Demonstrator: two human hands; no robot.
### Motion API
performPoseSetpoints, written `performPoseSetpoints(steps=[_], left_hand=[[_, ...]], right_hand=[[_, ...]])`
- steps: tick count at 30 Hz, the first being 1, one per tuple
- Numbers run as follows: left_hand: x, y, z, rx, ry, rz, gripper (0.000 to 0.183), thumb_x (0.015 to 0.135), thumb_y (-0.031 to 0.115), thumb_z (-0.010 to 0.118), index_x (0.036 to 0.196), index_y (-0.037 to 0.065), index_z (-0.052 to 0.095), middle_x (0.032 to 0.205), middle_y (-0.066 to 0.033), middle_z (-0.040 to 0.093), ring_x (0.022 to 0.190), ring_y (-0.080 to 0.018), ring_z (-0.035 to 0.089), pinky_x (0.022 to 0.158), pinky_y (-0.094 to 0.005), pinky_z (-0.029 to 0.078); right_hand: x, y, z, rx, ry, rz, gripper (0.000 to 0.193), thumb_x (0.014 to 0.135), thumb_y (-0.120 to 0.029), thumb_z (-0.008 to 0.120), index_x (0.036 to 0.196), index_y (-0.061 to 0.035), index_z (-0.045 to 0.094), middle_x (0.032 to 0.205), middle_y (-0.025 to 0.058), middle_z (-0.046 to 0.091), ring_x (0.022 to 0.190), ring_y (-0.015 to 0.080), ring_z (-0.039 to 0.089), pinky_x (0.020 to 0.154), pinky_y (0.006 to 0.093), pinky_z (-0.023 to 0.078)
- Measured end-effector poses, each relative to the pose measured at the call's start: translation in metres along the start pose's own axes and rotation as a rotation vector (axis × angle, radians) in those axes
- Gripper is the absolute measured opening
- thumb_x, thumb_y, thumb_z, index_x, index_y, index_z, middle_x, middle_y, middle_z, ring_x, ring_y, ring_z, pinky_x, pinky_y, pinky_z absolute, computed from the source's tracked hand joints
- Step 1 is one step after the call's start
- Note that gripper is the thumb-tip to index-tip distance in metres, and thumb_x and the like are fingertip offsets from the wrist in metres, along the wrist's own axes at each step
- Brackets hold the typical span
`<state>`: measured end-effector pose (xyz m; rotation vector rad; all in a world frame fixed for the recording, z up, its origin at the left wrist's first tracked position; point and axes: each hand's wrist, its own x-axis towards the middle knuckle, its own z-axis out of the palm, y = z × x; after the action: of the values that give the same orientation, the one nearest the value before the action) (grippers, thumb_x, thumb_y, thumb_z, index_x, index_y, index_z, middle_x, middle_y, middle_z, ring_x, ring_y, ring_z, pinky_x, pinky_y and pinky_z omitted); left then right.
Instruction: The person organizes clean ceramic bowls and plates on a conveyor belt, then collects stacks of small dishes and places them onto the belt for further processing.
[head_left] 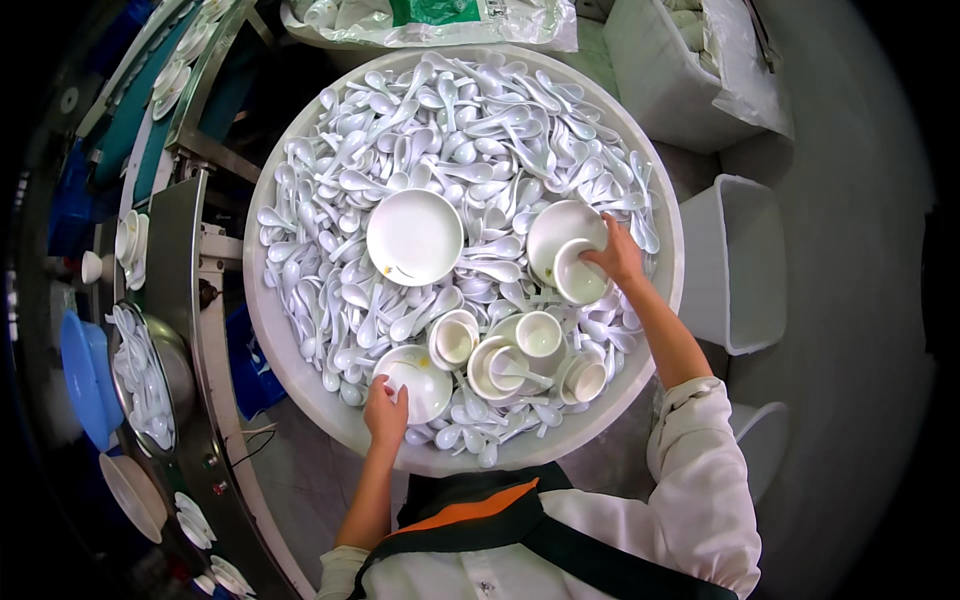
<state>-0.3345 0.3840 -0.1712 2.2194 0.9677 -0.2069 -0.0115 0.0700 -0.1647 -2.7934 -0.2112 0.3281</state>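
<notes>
A large round white tub (pixel 425 458) is heaped with white soup spoons (pixel 400 140). At its near left, my left hand (pixel 385 412) pinches the rim of a small white plate (pixel 418 382) bearing a yellowish mark. Further right, my right hand (pixel 618 252) grips a small white bowl (pixel 582 275), thumb at its rim, over a white plate (pixel 560 228). Whether those fingers also hold that plate, I cannot tell. A larger white plate (pixel 415 237) lies on the spoons between my hands. Cups (pixel 539 334) and bowls stand nearer me, one bowl with a spoon (pixel 515 370) inside.
Along the left runs a metal-edged conveyor (pixel 150 150) carrying dishes. A metal bowl of spoons (pixel 145 375) and a blue basin (pixel 88 375) sit beside it. White bins (pixel 755 265) stand at right. Plastic sacking (pixel 440 25) lies beyond the tub.
</notes>
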Motion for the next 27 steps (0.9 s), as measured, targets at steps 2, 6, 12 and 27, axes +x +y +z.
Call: performPoseSetpoints(steps=[2,6,12,27], left_hand=[[0.001,-0.005,0.003,-0.044,0.011,-0.032,0.032,0.072,0.014,0.060,0.100,0.003,0.049,0.077,-0.0083,0.054,0.061,-0.0204,0.053,0.061,-0.0330,0.043],[-0.004,0.002,0.001,-0.143,0.073,0.061,0.029,0.072,0.012,0.060,0.098,0.003,0.050,0.077,-0.0089,0.054,0.064,-0.0210,0.053,0.060,-0.0322,0.043],[0.015,0.046,-0.004,0.059,0.212,0.263,0.030,0.073,0.013,0.058,0.100,0.003,0.049,0.096,-0.0150,0.053,0.090,-0.0321,0.050,0.075,-0.0391,0.041],[0.014,-0.019,-0.012,0.215,-0.026,-0.138,0.033,0.071,0.016,0.061,0.097,-0.001,0.050,0.076,-0.0124,0.058,0.069,-0.0285,0.057,0.062,-0.0375,0.044]], right_hand=[[0.015,0.006,-0.007,-0.072,-0.146,0.085,0.071,0.055,-0.027,0.073,0.116,-0.0090,0.040,0.099,0.0154,0.054,0.089,0.0287,0.054,0.073,0.0373,0.044],[0.022,0.001,-0.033,0.106,-0.145,0.047,0.055,0.060,-0.029,0.070,0.105,-0.0056,0.048,0.093,0.0152,0.056,0.085,0.0288,0.056,0.070,0.0367,0.044],[0.027,0.015,0.012,0.252,-0.167,-0.004,0.047,0.060,-0.027,0.071,0.096,-0.0033,0.051,0.077,0.0151,0.059,0.068,0.0271,0.058,0.062,0.0347,0.045],[-0.035,-0.045,0.014,0.546,-0.056,-0.113,0.019,0.078,-0.017,0.057,0.091,-0.0042,0.051,0.081,0.0136,0.060,0.071,0.0212,0.058,0.064,0.0298,0.043]])
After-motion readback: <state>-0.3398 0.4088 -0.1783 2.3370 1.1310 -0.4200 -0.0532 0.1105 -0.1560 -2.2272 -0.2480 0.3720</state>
